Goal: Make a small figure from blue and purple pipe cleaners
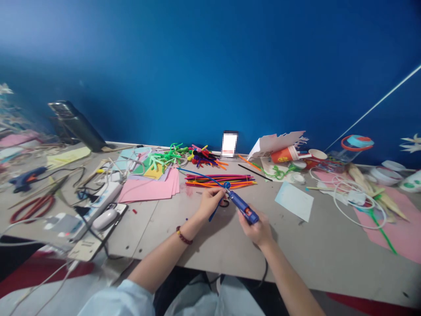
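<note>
The right hand (258,228) is closed around the grip of a blue, pistol-shaped glue gun (241,205), whose nozzle points away from the person and toward the left hand. The left hand (210,202) is pinched narrow, thumb and fingertips together, on a thin, fuzzy blue craft stem with a small coil (226,185). The coil lies at the nozzle; whether the two touch cannot be determined. One length of the stem arcs outward to the left, and a short blue length hangs below the fingers. A beaded dark-red bracelet (184,235) encircles the left wrist. Both hands are positioned over the near-middle part of a grey table (312,254). Directly beyond them lies a flat bundle of red, purple, orange and yellow fuzzy stems (220,181). To the left of the bundle are overlapping pink paper sheets (148,188), with a heap of bright green fuzzy stems (169,156) behind them. A phone with a lit screen (229,145) stands upright near the blue wall (210,70). To the right lies a pale blue paper rectangle (294,201); beyond it, a red-orange paper cup (284,154) rests on its side. At far left are red-handled scissors (33,208) and a white power strip (98,208).
</note>
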### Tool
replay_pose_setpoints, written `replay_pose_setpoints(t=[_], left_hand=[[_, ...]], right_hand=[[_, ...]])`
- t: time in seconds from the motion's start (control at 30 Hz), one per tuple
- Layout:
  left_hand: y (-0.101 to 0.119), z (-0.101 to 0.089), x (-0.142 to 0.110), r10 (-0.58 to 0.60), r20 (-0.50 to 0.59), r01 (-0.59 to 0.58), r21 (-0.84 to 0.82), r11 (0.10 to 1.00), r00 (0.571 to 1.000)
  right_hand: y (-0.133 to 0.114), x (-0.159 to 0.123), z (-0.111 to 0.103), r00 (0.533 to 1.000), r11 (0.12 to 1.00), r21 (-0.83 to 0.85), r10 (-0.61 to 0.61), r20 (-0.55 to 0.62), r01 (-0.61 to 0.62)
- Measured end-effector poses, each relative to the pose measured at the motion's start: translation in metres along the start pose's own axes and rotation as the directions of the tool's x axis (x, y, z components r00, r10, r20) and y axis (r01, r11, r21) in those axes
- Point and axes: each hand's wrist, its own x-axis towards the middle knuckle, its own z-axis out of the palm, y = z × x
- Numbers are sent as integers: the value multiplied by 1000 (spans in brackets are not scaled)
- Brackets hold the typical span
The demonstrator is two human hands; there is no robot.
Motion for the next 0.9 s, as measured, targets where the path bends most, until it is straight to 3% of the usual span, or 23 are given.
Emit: replay_pose_setpoints(t=[0.37, 0.9], left_hand=[[-3, 2, 1, -11, 3, 11, -21, 1000, 1000], [-4, 1, 2, 2, 15, -2, -10, 1000, 1000]], right_hand=[[2, -3, 1, 998, 998, 17, 66, 17, -66], [5, -5, 3, 999, 999, -25, 37, 1, -37]])
